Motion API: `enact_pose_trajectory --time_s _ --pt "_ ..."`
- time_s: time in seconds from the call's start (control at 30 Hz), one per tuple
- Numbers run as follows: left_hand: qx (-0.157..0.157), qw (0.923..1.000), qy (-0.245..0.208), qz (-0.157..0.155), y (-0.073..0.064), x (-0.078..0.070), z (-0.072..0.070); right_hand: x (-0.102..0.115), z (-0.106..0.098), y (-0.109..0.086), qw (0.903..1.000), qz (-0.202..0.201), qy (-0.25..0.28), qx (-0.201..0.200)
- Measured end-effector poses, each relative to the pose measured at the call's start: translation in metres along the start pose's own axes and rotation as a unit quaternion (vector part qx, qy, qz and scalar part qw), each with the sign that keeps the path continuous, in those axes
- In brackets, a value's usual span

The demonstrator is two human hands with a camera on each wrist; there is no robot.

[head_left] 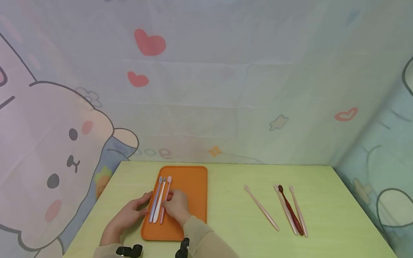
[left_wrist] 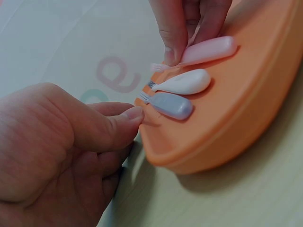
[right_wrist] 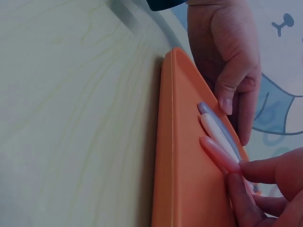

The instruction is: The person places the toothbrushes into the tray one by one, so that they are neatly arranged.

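An orange tray [head_left: 196, 200] lies on the table, bearing a purple-blue toothbrush [head_left: 154, 204], a white toothbrush [head_left: 158, 207] and a pink toothbrush [head_left: 162, 214] side by side near its left edge. My right hand [head_left: 178, 207] pinches the pink one between thumb and finger, as the right wrist view shows at the handle [right_wrist: 218, 152]. At the tray's left side, my left hand [head_left: 126, 215] holds the rim, its thumb [left_wrist: 129, 116] on the edge beside the purple-blue toothbrush. All three brushes point their heads toward the far end.
On the right of the light green table [head_left: 232, 215] lie a pale pink toothbrush [head_left: 262, 208], then a close group: another pale toothbrush [head_left: 286, 211], a dark red one [head_left: 292, 213] and a further pale one [head_left: 299, 213]. A printed cloth [head_left: 206, 89] hangs behind the table.
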State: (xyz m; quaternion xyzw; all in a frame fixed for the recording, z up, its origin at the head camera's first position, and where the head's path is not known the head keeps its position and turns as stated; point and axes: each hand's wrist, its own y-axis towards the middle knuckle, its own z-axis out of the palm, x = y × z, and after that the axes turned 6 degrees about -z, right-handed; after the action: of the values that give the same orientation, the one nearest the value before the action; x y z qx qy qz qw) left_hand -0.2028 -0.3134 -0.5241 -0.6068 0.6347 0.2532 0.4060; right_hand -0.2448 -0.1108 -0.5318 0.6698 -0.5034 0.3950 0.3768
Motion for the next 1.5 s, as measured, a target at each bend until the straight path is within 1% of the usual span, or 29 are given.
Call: enact_pose_trajectory --time_s 0.2,0.43,0.5,0.57,0.77,0.9,1.13,1.3,1.4,1.5 --pt "0.000 1.0000 0.001 -0.002 0.001 0.000 0.001 0.000 0.001 -0.002 1.0000 -0.002 0.000 -0.005" --pt "0.000 1.0000 -0.003 -0.001 0.002 0.000 0.000 0.002 0.001 -0.003 0.9998 -0.009 -0.012 -0.016" --pt "0.000 1.0000 -0.002 0.001 0.002 0.000 -0.001 0.003 0.001 -0.003 0.9998 -0.006 -0.011 -0.016" --pt "-0.001 1.0000 -0.001 0.001 0.002 0.001 -0.001 0.003 0.000 -0.003 0.9996 -0.013 -0.018 -0.018" --pt "-0.004 0.9999 0.009 0.004 0.003 0.002 -0.001 0.003 0.000 -0.003 0.9994 -0.017 -0.022 -0.022" --pt "-0.003 0.9999 0.011 0.007 0.003 0.002 -0.002 0.001 0.000 -0.004 0.9996 -0.015 -0.010 -0.020" --pt "0.002 0.9999 0.009 0.005 0.003 0.003 -0.001 -0.004 0.002 -0.003 0.9981 0.010 0.060 -0.001" --pt "0.003 1.0000 0.004 0.001 0.003 0.003 0.000 -0.006 0.002 -0.003 0.9967 0.022 0.078 0.003" --pt "0.004 1.0000 0.002 0.004 0.003 0.004 0.000 -0.007 0.002 -0.004 0.9966 0.018 0.080 0.006" --pt "0.003 1.0000 0.001 0.004 0.003 0.004 0.000 -0.008 0.002 -0.004 0.9952 0.020 0.095 0.007"
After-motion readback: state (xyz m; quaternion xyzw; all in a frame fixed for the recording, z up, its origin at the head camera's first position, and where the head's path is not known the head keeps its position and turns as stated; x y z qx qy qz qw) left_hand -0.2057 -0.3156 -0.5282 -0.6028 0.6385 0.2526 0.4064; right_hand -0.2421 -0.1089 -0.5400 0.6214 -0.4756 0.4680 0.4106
